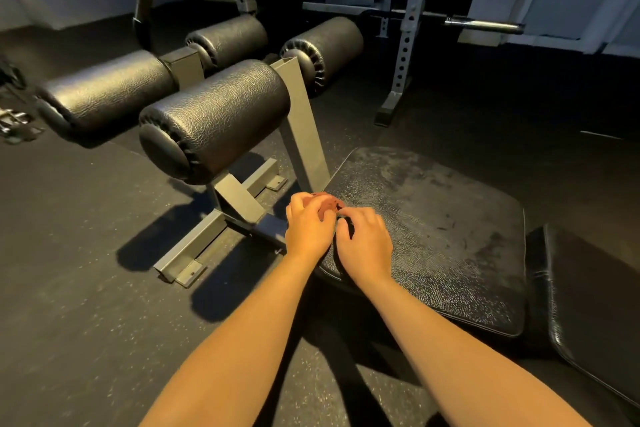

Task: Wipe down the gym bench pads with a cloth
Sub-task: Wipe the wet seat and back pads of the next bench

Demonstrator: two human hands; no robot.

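A small reddish-brown cloth (328, 204) is bunched at the near-left corner of the black seat pad (443, 239), which looks dusty and smeared. My left hand (306, 225) curls its fingers over the cloth from the left. My right hand (363, 243) lies beside it on the pad, its fingertips pinching the cloth's right edge. Most of the cloth is hidden under my fingers. A second black pad (595, 305) adjoins the seat at the right.
Four black roller pads (214, 121) stand on a grey steel frame (239, 198) to the left and beyond. A power rack upright (412, 28) and a barbell (485, 24) are at the back. Dark rubber flooring (86, 288) surrounds the bench.
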